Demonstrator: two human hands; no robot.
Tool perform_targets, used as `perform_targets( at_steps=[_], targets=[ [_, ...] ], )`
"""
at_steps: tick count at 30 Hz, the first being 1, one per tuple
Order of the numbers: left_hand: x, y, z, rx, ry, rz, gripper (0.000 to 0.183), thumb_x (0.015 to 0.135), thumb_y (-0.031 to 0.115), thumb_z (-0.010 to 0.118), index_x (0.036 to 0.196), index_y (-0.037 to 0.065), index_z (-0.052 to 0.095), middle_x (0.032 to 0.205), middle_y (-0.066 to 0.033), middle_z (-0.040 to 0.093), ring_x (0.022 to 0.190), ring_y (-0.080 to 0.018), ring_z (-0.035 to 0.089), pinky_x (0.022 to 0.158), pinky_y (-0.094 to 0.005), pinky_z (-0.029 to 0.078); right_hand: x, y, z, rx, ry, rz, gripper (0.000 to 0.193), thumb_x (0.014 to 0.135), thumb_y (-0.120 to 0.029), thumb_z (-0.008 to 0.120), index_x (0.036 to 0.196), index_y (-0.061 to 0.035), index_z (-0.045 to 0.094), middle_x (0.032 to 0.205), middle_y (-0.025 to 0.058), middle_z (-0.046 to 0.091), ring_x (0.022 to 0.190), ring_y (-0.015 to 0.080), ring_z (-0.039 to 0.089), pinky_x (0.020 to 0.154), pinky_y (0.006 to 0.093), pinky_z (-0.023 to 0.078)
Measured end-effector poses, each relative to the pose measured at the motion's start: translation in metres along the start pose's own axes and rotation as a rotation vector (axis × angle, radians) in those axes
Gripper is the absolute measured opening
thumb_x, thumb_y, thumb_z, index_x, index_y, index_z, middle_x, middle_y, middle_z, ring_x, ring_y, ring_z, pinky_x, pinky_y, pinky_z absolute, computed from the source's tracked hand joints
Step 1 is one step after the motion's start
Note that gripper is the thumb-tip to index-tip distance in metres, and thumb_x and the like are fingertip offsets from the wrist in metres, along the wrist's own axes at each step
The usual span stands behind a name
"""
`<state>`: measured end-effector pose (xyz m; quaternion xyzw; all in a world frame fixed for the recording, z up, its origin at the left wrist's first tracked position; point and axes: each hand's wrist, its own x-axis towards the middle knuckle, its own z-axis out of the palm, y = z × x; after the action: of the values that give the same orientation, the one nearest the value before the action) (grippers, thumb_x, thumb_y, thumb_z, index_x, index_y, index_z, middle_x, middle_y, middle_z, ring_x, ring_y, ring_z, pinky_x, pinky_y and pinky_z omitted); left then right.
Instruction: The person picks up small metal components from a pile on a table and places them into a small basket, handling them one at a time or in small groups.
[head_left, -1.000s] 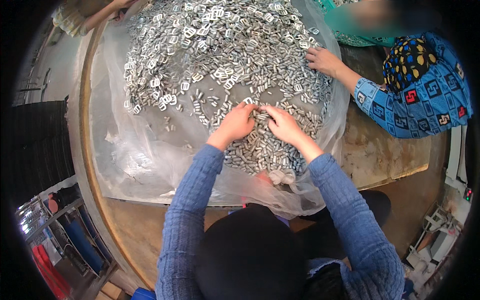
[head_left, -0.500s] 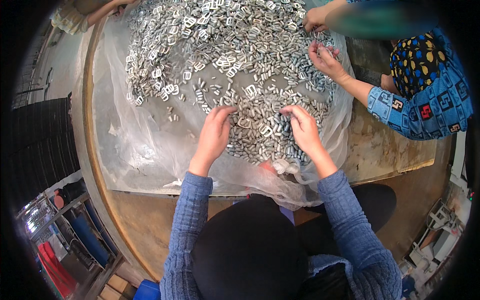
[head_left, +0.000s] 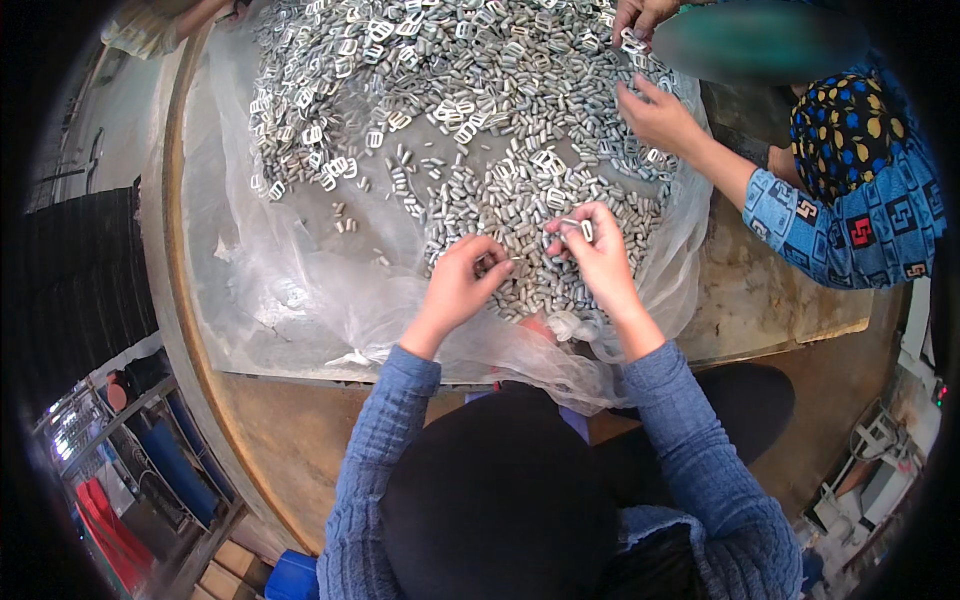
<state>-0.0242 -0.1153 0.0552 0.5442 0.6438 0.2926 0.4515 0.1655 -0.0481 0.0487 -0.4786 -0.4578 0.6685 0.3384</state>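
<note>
Hands at the near end of a heap (head_left: 500, 95) of small grey metal cylinders and pale buckles. Compared with 0.5 s earlier, the person's 2 hands stand closer together, and 1 buckle (head_left: 587, 230) now shows in the right hand (head_left: 597, 255), above the heap's near right part. At the heap's far right edge, a co-worker's 2 hands have moved apart; the upper hand (head_left: 640, 18) now has a pale buckle (head_left: 632, 42) at its fingertips. The lower hand (head_left: 660, 115) has its fingers spread.

A blurred patch and the frame's edge conceal part of the co-worker. A patterned sleeve (head_left: 140, 30), beyond the heap's far left, is cut off.

The right hand is bent inward, gripping its buckle between thumb and fingers. The left hand (head_left: 465, 280), over the heap's near left edge, is curled, thumb toward the fingers; whether it grips anything cannot be told. Both forearms reach toward the heap from below.
</note>
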Motion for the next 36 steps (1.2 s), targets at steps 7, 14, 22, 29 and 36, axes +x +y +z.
perform_targets(
  at_steps=[7, 14, 22, 29, 36],
  targets=[
    [0.004, -0.012, -0.031, -0.947, -0.018, -0.247, 0.012, 0.084, -0.001, 0.047, 0.091, 0.009, 0.047, 0.091, -0.0078, 0.06, 0.082, -0.017, 0.058, 0.071, -0.0307, 0.047, 0.031, 0.007, -0.049, -0.32, 0.072, -0.064, 0.021, 0.085, -0.012, 0.053, 0.105, -0.0059, 0.056, 0.091, 0.0107, 0.059, 0.082, 0.0195, 0.059, 0.068, 0.0298, 0.047],
    [0.04, -0.011, -0.017, 0.341, 0.119, 0.049, 0.02, 0.078, 0.022, 0.063, 0.093, 0.01, 0.059, 0.084, -0.0133, 0.056, 0.078, -0.0287, 0.058, 0.067, -0.0379, 0.047, 0.053, 0.006, -0.024, -1.21, 0.021, -0.123, 0.026, 0.075, -0.023, 0.067, 0.098, -0.0128, 0.062, 0.097, 0.0152, 0.053, 0.088, 0.0333, 0.058, 0.075, 0.0404, 0.047],
    [0.026, -0.016, -0.019, -0.005, 0.129, 0.066, 0.014, 0.079, 0.01, 0.062, 0.085, 0.003, 0.051, 0.08, -0.0063, 0.056, 0.074, -0.0208, 0.058, 0.067, -0.0313, 0.046, 0.039, 0.008, -0.026, -0.434, 0.028, -0.112, 0.012, 0.08, -0.011, 0.061, 0.09, -0.0069, 0.057, 0.081, 0.0085, 0.06, 0.073, 0.0228, 0.059, 0.064, 0.0286, 0.046],
    [0.025, 0.008, -0.012, -0.339, 0.068, 0.003, 0.01, 0.09, 0.01, 0.051, 0.099, 0.005, 0.053, 0.087, -0.0008, 0.055, 0.082, -0.0073, 0.051, 0.07, -0.0228, 0.042, 0.009, -0.014, -0.017, 0.651, -0.044, 0.376, 0.021, 0.088, -0.014, 0.051, 0.103, -0.0011, 0.053, 0.095, 0.011, 0.059, 0.088, 0.023, 0.06, 0.077, 0.0374, 0.052],
    [0.054, 0.07, 0.011, 0.076, 0.15, 0.523, 0.023, 0.079, 0.013, 0.062, 0.1, 0.005, 0.057, 0.092, -0.0118, 0.057, 0.09, -0.0294, 0.055, 0.08, -0.0382, 0.042, 0.011, -0.015, -0.006, 1.038, 0.041, 0.566, 0.025, 0.089, -0.026, 0.053, 0.099, -0.0037, 0.055, 0.091, 0.0078, 0.059, 0.079, 0.0249, 0.06, 0.068, 0.0363, 0.053]
  ],
)
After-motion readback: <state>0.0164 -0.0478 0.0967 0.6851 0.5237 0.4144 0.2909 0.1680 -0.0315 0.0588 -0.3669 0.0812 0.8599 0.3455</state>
